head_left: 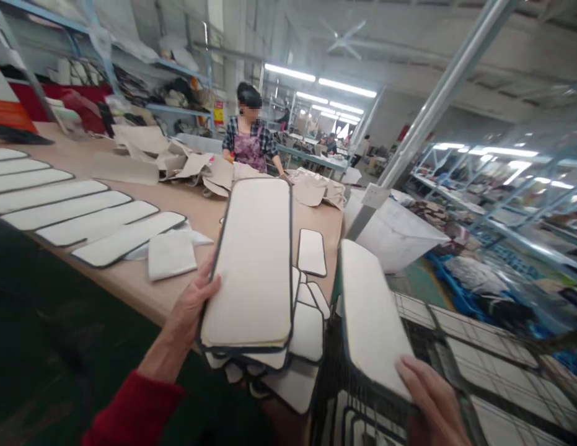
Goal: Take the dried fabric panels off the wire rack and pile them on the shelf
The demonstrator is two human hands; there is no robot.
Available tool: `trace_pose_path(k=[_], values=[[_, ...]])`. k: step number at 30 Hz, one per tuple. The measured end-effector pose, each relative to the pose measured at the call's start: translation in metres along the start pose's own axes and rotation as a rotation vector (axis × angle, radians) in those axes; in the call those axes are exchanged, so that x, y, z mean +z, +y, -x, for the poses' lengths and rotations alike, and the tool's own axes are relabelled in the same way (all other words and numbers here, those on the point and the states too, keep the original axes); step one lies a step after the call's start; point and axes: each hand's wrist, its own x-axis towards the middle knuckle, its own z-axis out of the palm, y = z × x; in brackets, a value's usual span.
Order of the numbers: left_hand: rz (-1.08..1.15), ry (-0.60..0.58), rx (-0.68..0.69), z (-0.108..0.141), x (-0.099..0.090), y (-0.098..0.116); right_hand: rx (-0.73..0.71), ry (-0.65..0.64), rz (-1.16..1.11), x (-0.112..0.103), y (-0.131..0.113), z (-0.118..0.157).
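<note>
White and dark-edged, 1 panel point(374, 316) at lower right runs up-left from the right hand point(430, 396), its grip clamped on the near end, while the left hand point(195, 303) clasps layered panels point(253, 266) at centre, long axis up-frame.

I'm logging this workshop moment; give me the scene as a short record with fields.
Left hand: gripping a stack of white panels by its left edge
Right hand: holding a single white panel by its lower end
Table, left: row of dark-edged panels, square white piece
Table, far side: beige pieces; co-worker in checked shirt
Lower right: wire rack
</note>
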Motion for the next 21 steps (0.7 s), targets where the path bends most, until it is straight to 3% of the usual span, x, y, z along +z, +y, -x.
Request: trace_pose_path(k=[3,6,8,10,12,15,17,19,21], values=[[-0.051,0.127,0.134,0.001,-0.040,0.036,-0.068,-0.066,-0.253,0.072,-0.025,-0.039],[-0.049,0.188,0.146,0.003,-0.070,0.053,-0.130,-0.391,-0.228,0.135,-0.014,-0.050],[-0.054,0.208,0.131,0.004,-0.081,0.056,-0.119,-0.673,-0.063,0.157,0.001,-0.049],[-0.078,0.231,0.090,0.004,-0.085,0.053,-0.013,-0.794,0.073,0.160,0.004,-0.050],[-0.103,0.234,0.007,0.002,-0.079,0.045,0.160,-0.696,-0.014,0.154,-0.011,-0.059],[-0.129,0.089,-0.118,-0.010,-0.061,0.022,0.367,-0.537,-0.578,0.153,-0.059,-0.075],[-0.212,-0.043,-0.169,-0.024,-0.051,0.000,0.426,-0.497,-0.847,0.166,-0.093,-0.075],[-0.436,-0.102,-0.168,-0.040,-0.050,-0.027,0.418,-0.420,-0.790,0.184,-0.118,-0.061],[-0.775,-0.105,-0.072,-0.053,-0.059,-0.058,0.381,-0.368,-0.495,0.195,-0.133,-0.038]])
